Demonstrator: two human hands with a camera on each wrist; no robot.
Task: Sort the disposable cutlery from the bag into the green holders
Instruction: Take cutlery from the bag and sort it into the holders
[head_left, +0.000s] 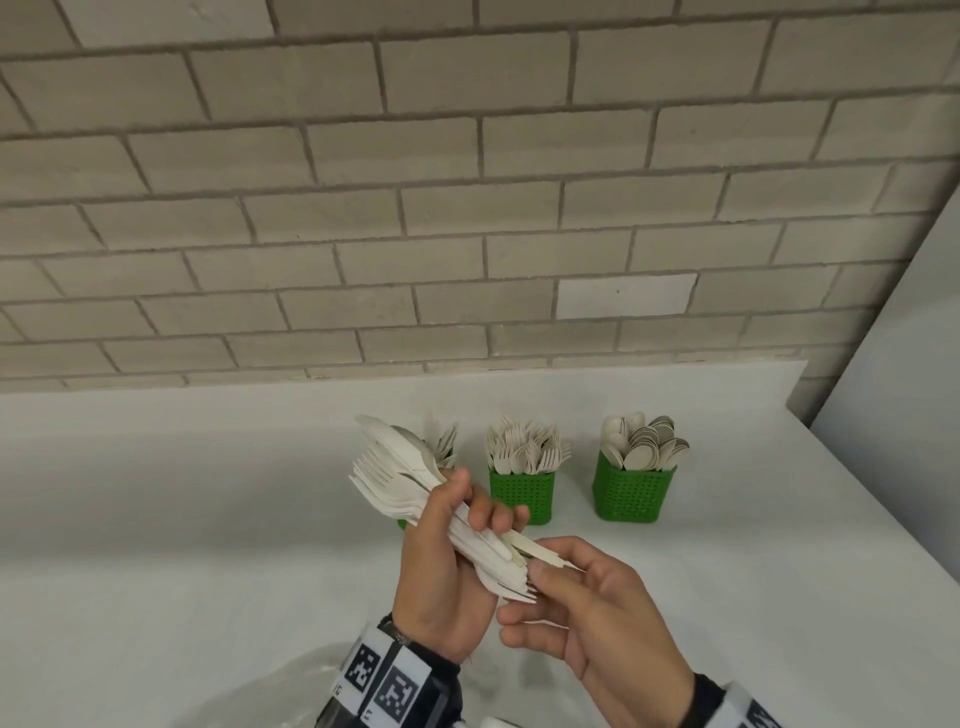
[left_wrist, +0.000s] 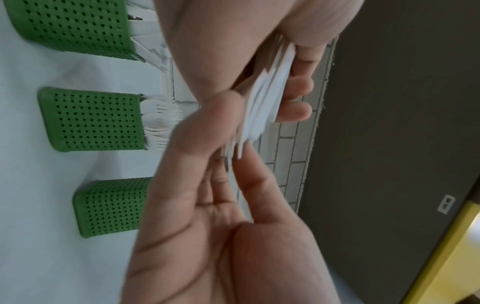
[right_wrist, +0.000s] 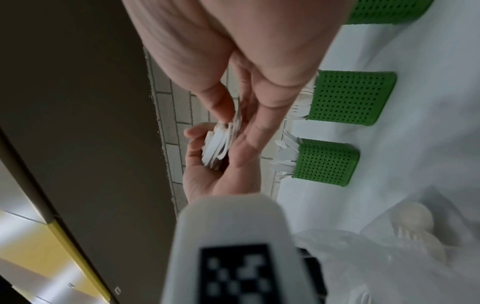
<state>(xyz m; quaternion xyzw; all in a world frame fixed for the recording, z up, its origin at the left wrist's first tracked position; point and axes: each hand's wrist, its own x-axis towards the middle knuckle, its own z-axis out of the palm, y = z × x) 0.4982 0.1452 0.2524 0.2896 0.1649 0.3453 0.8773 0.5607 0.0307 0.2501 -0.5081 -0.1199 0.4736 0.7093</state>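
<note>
**Mixed cutlery bundle held over the white table**

The left hand has its fingers curled round a bundle of cutlery, pale, matte and flat, with fork tines and knife blades fanning up to the left. The right hand pinches the bundle's lower ends between thumb and fingertips. Behind them three green holders with perforated walls stand on the table: the middle holder is packed with forks, the right holder with rounded spoons, the left holder with knives. A crinkled clear bag lies near the person.
</note>
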